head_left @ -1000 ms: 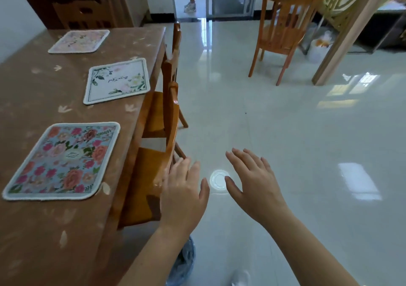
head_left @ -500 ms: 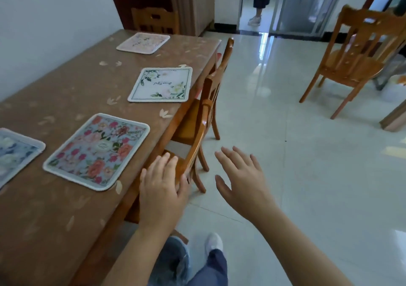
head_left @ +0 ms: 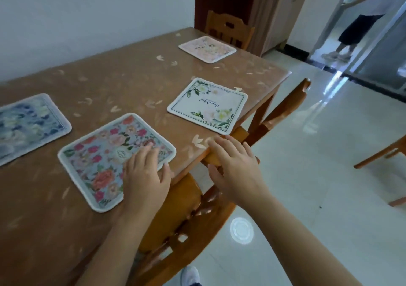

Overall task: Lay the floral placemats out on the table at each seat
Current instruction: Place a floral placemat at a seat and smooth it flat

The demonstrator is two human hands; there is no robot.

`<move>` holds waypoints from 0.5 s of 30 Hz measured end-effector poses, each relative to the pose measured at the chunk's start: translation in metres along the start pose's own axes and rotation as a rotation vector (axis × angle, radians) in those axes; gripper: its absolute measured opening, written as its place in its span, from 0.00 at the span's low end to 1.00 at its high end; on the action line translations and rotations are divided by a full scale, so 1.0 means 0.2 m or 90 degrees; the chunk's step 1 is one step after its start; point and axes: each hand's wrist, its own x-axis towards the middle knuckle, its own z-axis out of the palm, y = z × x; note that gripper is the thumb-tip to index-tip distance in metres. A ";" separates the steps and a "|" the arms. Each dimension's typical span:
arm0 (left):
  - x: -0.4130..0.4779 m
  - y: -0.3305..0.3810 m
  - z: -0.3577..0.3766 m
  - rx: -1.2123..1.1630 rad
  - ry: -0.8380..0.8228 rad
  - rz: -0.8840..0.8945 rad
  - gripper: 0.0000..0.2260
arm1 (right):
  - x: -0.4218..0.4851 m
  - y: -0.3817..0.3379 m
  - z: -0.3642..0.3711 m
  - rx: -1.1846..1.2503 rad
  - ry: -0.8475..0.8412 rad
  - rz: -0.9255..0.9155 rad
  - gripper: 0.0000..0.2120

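Note:
Several floral placemats lie flat on the brown table [head_left: 123, 81]. A pink-and-red flowered placemat [head_left: 103, 156] sits nearest me, and my left hand [head_left: 146, 175] hovers over its right corner with straight fingers, holding nothing. A white placemat with green leaves [head_left: 208, 105] lies further along the table's edge. A pale pink placemat [head_left: 207, 48] is at the far end and a blue placemat [head_left: 26, 127] at the left. My right hand [head_left: 236, 167] is spread over the table's edge and the nearest chair [head_left: 191, 215], holding nothing.
A second wooden chair [head_left: 283, 110] is tucked at the table's side, and a third chair [head_left: 228, 29] stands at the far end. A wall runs along the table's left. Glossy tiled floor [head_left: 318, 175] lies to the right. A person [head_left: 356, 19] stands in the far doorway.
The view has swung left toward the table. Both hands moved forward and left, from beside the chair to above the table's edge; the left one is now over the flowered placemat.

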 end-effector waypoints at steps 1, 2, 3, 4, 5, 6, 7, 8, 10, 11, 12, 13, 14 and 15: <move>0.03 -0.01 0.01 0.001 0.005 -0.009 0.17 | 0.05 0.01 0.02 0.002 -0.006 -0.013 0.24; 0.05 -0.03 0.02 0.003 0.008 -0.019 0.17 | 0.10 0.02 0.04 0.005 -0.015 -0.028 0.23; 0.06 -0.05 0.03 0.008 0.011 -0.030 0.17 | 0.14 0.03 0.07 0.009 -0.028 -0.045 0.23; 0.06 -0.07 0.04 0.015 0.014 -0.042 0.17 | 0.18 0.03 0.10 0.016 -0.042 -0.063 0.22; 0.07 -0.09 0.06 0.020 0.017 -0.059 0.17 | 0.23 0.03 0.13 0.024 -0.057 -0.080 0.22; 0.07 -0.11 0.08 0.023 0.020 -0.081 0.16 | 0.28 0.03 0.16 0.034 -0.070 -0.097 0.22; 0.08 -0.14 0.09 0.026 0.024 -0.106 0.16 | 0.32 0.03 0.19 0.046 -0.080 -0.115 0.22; 0.08 -0.17 0.11 0.031 0.031 -0.132 0.16 | 0.37 0.02 0.22 0.059 -0.089 -0.135 0.22; 0.09 -0.22 0.14 0.049 0.041 -0.183 0.16 | 0.46 0.01 0.27 0.078 -0.105 -0.178 0.21; 0.10 -0.24 0.16 0.058 0.045 -0.209 0.15 | 0.51 0.01 0.30 0.084 -0.113 -0.202 0.21; 0.11 -0.27 0.17 0.065 0.047 -0.236 0.15 | 0.56 0.00 0.32 0.090 -0.119 -0.228 0.20; 0.13 -0.29 0.18 0.074 0.049 -0.260 0.15 | 0.62 0.00 0.34 0.096 -0.123 -0.255 0.20; 0.14 -0.31 0.19 0.084 0.051 -0.279 0.15 | 0.67 -0.01 0.37 0.100 -0.124 -0.283 0.20; 0.16 -0.33 0.20 0.097 0.055 -0.291 0.15 | 0.73 -0.01 0.39 0.100 -0.125 -0.312 0.20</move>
